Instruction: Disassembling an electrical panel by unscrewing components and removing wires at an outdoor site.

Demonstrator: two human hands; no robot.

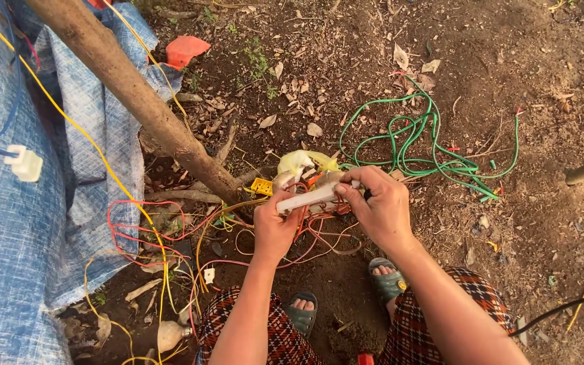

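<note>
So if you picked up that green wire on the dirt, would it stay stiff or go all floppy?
Probably floppy: the green wire lies in loose, tangled loops on the dirt, so it would likely droop and trail. It looks thin, so likely light. The loops might snag on dry leaves nearby.

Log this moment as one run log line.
left hand: grips white bar | right hand: pinches bar's end | below: red wires | right: green wire

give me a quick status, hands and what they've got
Left hand and right hand both gripping a white plastic strip at opposite ends. Red and orange wires tangled under it. Green wire lying apart on the dirt.
</note>
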